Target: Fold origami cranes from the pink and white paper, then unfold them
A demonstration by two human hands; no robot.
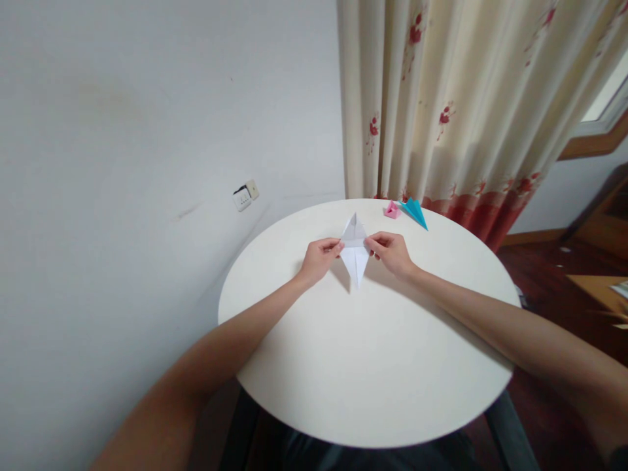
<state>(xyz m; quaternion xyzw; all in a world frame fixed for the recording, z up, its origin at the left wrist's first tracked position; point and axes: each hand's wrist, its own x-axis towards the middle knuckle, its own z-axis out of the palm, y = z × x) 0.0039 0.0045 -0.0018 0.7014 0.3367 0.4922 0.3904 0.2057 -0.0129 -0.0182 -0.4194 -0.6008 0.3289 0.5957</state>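
Observation:
A white folded paper (pixel 355 252), kite-shaped with points toward and away from me, sits on the far half of a round white table (pixel 363 366). My left hand (pixel 320 258) pinches its left corner and my right hand (pixel 391 253) pinches its right corner. Both forearms reach across the tabletop.
A small pink folded paper piece (pixel 392 210) and a blue paper plane (pixel 415 212) lie near the table's far edge. Behind stands a cream curtain (pixel 466 104) with red flowers. A white wall (pixel 147 131) with a socket (pixel 245 194) is on the left, and wooden floor (pixel 554 275) on the right.

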